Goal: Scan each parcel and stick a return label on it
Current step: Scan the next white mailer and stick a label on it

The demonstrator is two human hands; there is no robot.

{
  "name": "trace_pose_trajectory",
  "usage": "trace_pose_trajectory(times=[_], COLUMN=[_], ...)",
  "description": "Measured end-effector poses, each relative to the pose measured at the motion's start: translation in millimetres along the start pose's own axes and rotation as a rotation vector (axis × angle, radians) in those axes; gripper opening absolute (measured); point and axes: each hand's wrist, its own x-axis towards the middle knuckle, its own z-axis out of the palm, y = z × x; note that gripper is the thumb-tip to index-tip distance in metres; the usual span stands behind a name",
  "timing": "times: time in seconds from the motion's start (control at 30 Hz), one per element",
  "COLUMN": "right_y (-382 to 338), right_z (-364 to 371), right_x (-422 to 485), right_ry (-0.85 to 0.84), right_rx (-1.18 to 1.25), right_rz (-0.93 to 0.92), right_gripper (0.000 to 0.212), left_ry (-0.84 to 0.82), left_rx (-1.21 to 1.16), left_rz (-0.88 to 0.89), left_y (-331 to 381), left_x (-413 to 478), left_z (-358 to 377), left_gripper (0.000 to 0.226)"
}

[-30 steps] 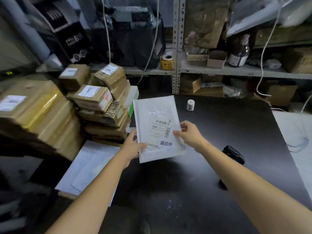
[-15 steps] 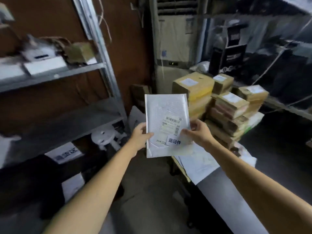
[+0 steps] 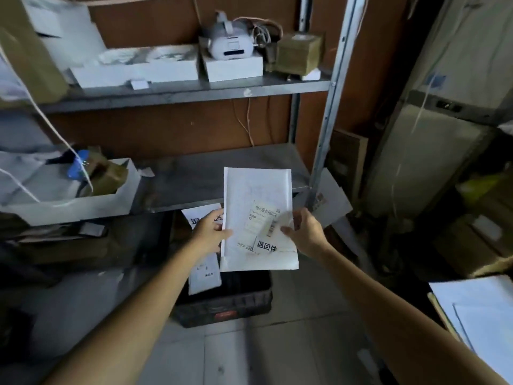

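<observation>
A white bubble mailer parcel (image 3: 256,195) is held upright in the air between both hands. It carries a barcode shipping label and a white return label (image 3: 266,245) with black characters near its lower edge. My left hand (image 3: 209,232) grips its left edge and my right hand (image 3: 304,232) grips its right edge, thumb over the shipping label. The parcel hangs above a dark crate (image 3: 224,304) on the floor, in which another white labelled parcel (image 3: 204,276) lies.
A metal shelf rack (image 3: 194,93) stands straight ahead, with white boxes, a headset and a small brown box on its upper shelf. A white tray (image 3: 83,204) sits on the lower shelf at left. White sheets (image 3: 477,309) lie at the right edge.
The view has swung left from the table and parcel stack to the shelf rack. Both hands have carried the mailer along, and it now hangs over the crate on the floor.
</observation>
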Motion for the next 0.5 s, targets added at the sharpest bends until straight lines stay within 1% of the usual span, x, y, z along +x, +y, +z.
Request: trace_pose_trajectory(times=[0.1,0.2,0.33,0.4,0.5], right_y=[4.0,22.3,65.7,91.9,137.7], right_z=[47.1,84.9,132.0,160.1,204.7], right_x=[36.4,75.5,131.7,160.6,202.0], right_ry=[-0.038,-0.063,-0.106,-0.159,-0.245], right_rx=[-0.056,-0.104,-0.193,-0.210,-0.201], right_rz=[-0.004,0.002,0.019,0.042,0.086], right_gripper=[0.038,0.043,0.045,0.045,0.051], left_ry=[0.028,0.042,0.094,0.120,0.133], left_rx=[0.000,0.021,0.059,0.074,0.119], left_rz=[-0.042,-0.084,-0.162,-0.209,-0.255], left_y=[-26.5,-56.2,-103.5,-135.4,-188.1], left_x=[34.8,73.8,133.1,164.1,216.9], left_z=[-20.6,-25.8,-17.6,-11.1,-0.1], left_gripper=[0.058,0.059,0.065,0.066,0.064])
